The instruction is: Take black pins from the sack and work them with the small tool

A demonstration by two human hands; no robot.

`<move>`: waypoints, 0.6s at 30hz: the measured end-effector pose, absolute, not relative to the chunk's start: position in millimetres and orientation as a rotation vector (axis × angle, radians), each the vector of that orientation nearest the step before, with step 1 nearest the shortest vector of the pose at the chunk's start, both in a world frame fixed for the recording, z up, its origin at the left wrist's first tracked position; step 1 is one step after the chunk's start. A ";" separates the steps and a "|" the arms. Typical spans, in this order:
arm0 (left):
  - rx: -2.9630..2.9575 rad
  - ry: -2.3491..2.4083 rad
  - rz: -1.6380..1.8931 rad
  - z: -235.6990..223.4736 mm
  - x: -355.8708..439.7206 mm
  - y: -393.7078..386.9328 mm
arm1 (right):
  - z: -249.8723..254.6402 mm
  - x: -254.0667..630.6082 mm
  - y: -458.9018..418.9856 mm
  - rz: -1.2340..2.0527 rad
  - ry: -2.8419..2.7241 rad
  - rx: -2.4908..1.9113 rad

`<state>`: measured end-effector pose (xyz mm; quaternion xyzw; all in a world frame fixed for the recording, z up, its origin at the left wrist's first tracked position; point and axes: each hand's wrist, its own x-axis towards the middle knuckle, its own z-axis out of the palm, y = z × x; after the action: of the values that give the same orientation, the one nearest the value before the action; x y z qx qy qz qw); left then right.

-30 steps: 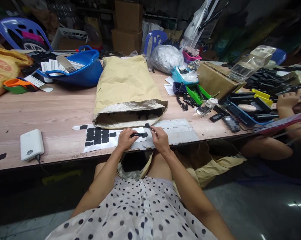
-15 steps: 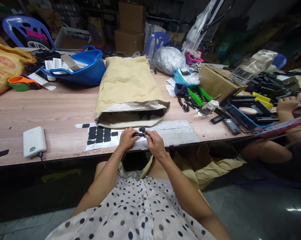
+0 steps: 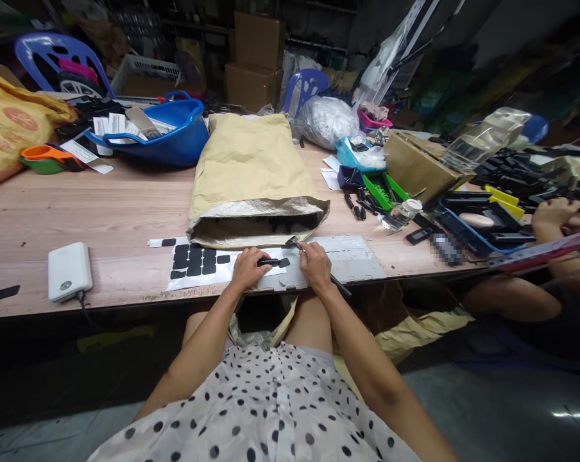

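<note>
My left hand (image 3: 247, 268) is closed on a slim black part (image 3: 269, 262), held low over the table edge; a small rounded black end (image 3: 284, 262) shows at its right. In my right hand (image 3: 315, 263) is a small hammer (image 3: 291, 242), its metal head pointing up and left and its dark handle running out behind the palm. The hammer head is apart from the black part. Beside my left hand lies a white sheet (image 3: 208, 278) with rows of black rounded-square stickers (image 3: 194, 260). A grey board (image 3: 352, 256) lies under and right of my right hand.
An open-mouthed tan sack (image 3: 251, 160) lies just beyond my hands. A white power bank (image 3: 69, 272) and a blue basin (image 3: 174, 138) are to the left. Right are a green tray (image 3: 383, 190), a small bottle (image 3: 401, 215), a carton (image 3: 419, 163) and another person's hand (image 3: 554, 215).
My right hand has moved right, taking the hammer head away from the black part. The black part remains in my left hand. The camera view has shifted slightly.
</note>
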<state>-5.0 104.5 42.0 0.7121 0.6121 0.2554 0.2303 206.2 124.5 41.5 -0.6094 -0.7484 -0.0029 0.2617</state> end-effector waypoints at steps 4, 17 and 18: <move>1.946 1.677 0.695 41.5 -5.3 104.2 | 28.7 212.0 131.3 -0.119 -2.059 -1.714; 2.040 1.642 0.704 46.1 -10.8 98.8 | 22.0 203.4 128.6 -0.215 -2.048 -1.758; 2.060 1.631 0.722 49.0 -10.8 94.0 | 21.7 203.1 128.7 -0.213 -2.048 -1.757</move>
<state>-10.8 94.0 49.0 0.7396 0.5856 0.2591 0.2069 203.1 128.7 21.7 -0.6338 -0.7388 -0.0768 0.2157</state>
